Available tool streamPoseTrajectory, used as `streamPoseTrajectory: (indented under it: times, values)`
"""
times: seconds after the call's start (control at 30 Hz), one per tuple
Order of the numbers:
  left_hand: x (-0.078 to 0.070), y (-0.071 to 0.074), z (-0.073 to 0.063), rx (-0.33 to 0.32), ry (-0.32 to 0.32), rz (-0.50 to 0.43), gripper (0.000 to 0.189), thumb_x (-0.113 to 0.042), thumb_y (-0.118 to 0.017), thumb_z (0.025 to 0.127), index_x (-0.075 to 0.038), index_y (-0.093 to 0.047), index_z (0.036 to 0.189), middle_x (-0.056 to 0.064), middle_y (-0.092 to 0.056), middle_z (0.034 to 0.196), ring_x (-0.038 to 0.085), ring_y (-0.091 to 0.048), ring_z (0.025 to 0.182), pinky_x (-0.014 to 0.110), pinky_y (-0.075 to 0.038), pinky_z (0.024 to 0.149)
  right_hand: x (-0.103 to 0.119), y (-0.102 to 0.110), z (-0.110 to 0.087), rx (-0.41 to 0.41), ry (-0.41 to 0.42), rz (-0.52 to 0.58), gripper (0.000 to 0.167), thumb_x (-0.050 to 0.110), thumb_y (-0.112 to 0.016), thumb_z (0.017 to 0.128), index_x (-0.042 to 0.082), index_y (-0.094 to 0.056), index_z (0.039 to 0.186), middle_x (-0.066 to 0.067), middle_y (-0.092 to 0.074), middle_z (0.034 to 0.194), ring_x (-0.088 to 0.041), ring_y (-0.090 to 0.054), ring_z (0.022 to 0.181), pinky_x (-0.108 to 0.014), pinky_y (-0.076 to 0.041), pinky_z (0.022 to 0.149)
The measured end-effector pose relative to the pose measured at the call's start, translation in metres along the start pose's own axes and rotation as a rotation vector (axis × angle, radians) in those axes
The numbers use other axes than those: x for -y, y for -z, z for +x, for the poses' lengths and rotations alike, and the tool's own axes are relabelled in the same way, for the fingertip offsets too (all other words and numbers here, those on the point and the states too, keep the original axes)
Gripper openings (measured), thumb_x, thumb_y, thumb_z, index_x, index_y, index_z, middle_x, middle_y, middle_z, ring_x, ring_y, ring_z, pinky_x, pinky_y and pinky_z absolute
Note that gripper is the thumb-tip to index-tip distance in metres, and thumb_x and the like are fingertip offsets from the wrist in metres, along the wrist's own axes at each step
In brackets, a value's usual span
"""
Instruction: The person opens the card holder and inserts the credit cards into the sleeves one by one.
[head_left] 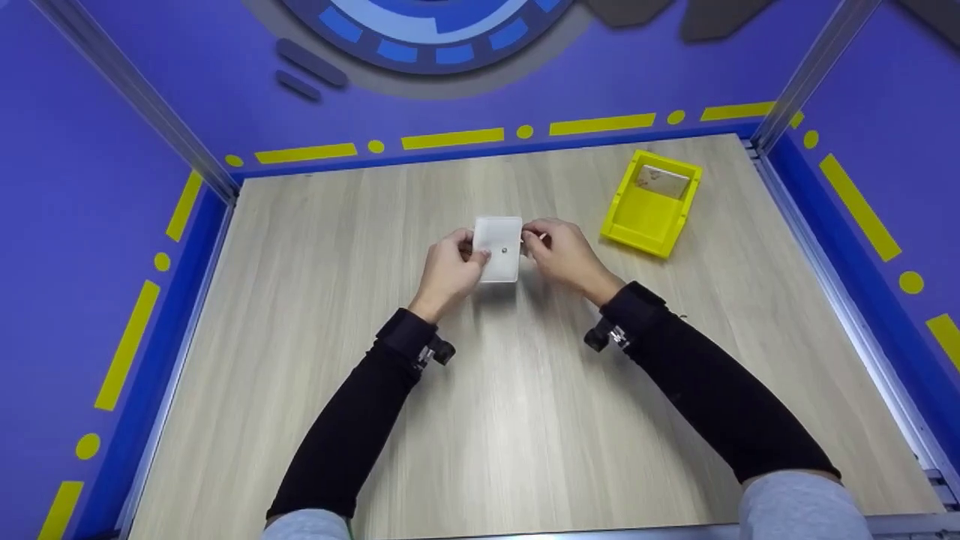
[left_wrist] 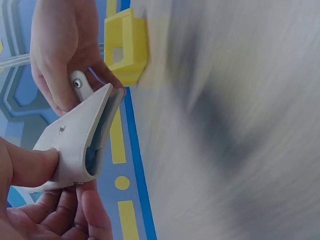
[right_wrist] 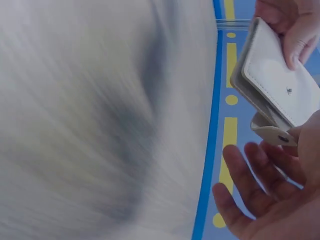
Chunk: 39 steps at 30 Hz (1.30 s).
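a white wallet (head_left: pixel 499 234) was held above the wooden surface (head_left: pixel 480 420), nearer its far edge than its near edge. one side was clamped between the thumb and fingers of the left hand (head_left: pixel 452 270); the snap strap (left_wrist: pixel 85 90) opposite was pinched by the right hand (head_left: pixel 564 253), the hands being set apart. near the surface's far right corner, a pale flat piece (head_left: pixel 663 181) was contained in a yellow bin (head_left: pixel 643 217).
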<state>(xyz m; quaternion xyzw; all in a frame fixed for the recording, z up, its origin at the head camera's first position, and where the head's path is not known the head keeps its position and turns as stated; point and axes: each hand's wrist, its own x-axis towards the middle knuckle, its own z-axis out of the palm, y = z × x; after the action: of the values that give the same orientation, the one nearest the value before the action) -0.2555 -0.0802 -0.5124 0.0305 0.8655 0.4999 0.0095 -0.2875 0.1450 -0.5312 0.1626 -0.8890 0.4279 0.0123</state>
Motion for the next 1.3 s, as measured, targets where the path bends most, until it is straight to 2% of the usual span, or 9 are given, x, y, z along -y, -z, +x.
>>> streamPoseTrajectory:
  times: [0.17,0.37,0.5,0.6,0.67,0.73,0.9,1.13,1.3]
  values:
    - [0.002,0.002,0.001,0.018,0.048,-0.034,0.025,-0.011,-0.072,0.103,0.001,-0.073,0.125,0.016,-0.075,0.112,0.024,-0.069,0.101,0.037,-0.058,0.091,0.000,0.005,-0.001,0.083,-0.081,0.142,0.030,0.022,-0.058,0.115,0.005,-0.076,0.131,-0.014,-0.075,0.112,-0.022,-0.066,0.097,-0.033,-0.055,0.085]
    - [0.004,0.003,0.001,0.072,0.079,-0.043,0.027,-0.010,-0.067,0.105,0.000,-0.072,0.129,0.017,-0.076,0.119,0.026,-0.072,0.108,0.039,-0.060,0.096,-0.004,0.009,-0.001,0.156,-0.165,0.240,0.030,0.023,-0.059,0.115,0.004,-0.075,0.133,-0.016,-0.074,0.129,-0.024,-0.065,0.112,-0.030,-0.053,0.091]
    - [0.007,0.003,0.000,0.096,0.088,-0.027,0.029,-0.010,-0.065,0.106,0.001,-0.070,0.132,0.019,-0.076,0.123,0.029,-0.073,0.112,0.042,-0.060,0.100,-0.006,0.009,0.000,0.197,-0.164,0.270,0.026,0.021,-0.060,0.115,0.002,-0.076,0.122,-0.016,-0.073,0.120,-0.024,-0.064,0.110,-0.029,-0.052,0.092]
    - [0.008,0.004,0.000,0.111,0.089,-0.030,0.030,-0.010,-0.064,0.106,0.001,-0.069,0.133,0.019,-0.076,0.125,0.030,-0.073,0.112,0.042,-0.060,0.100,-0.006,0.009,0.000,0.217,-0.161,0.282,0.024,0.021,-0.061,0.114,0.003,-0.076,0.117,-0.011,-0.072,0.113,-0.019,-0.064,0.106,-0.027,-0.051,0.091]
    - [0.010,0.004,-0.001,0.122,0.084,-0.035,0.029,-0.010,-0.063,0.106,0.001,-0.069,0.133,0.019,-0.077,0.125,0.030,-0.074,0.112,0.042,-0.060,0.099,-0.007,0.010,0.000,0.228,-0.159,0.292,0.023,0.020,-0.061,0.113,0.002,-0.076,0.116,-0.010,-0.071,0.111,-0.017,-0.061,0.103,-0.028,-0.051,0.090]
    - [0.011,0.004,-0.001,0.133,0.074,-0.037,0.029,-0.009,-0.063,0.105,0.001,-0.069,0.132,0.020,-0.077,0.125,0.029,-0.075,0.111,0.042,-0.060,0.098,-0.008,0.010,-0.001,0.243,-0.161,0.308,0.023,0.019,-0.062,0.113,0.002,-0.077,0.116,-0.011,-0.072,0.112,-0.016,-0.062,0.102,-0.033,-0.054,0.094]
    - [0.012,0.003,-0.002,0.161,0.064,-0.040,0.028,-0.010,-0.063,0.105,0.001,-0.068,0.130,0.020,-0.077,0.126,0.028,-0.075,0.110,0.041,-0.060,0.097,-0.011,0.011,-0.001,0.290,-0.156,0.332,0.022,0.017,-0.061,0.113,0.003,-0.077,0.116,-0.011,-0.075,0.112,-0.019,-0.066,0.104,-0.051,-0.056,0.105]
    - [0.013,0.002,-0.003,0.190,0.088,-0.081,0.032,-0.009,-0.062,0.105,0.001,-0.066,0.135,0.021,-0.076,0.129,0.029,-0.074,0.112,0.042,-0.061,0.098,-0.011,0.013,-0.002,0.307,-0.157,0.368,0.023,0.019,-0.063,0.113,0.003,-0.078,0.120,-0.005,-0.076,0.113,-0.017,-0.068,0.104,-0.052,-0.057,0.107]
    - [0.013,0.001,-0.003,0.203,0.082,-0.105,0.036,-0.008,-0.061,0.104,0.002,-0.065,0.139,0.022,-0.075,0.131,0.031,-0.074,0.115,0.043,-0.061,0.100,-0.010,0.015,-0.004,0.321,-0.147,0.395,0.022,0.017,-0.064,0.112,0.001,-0.078,0.119,-0.005,-0.076,0.112,-0.015,-0.070,0.102,-0.055,-0.058,0.107]
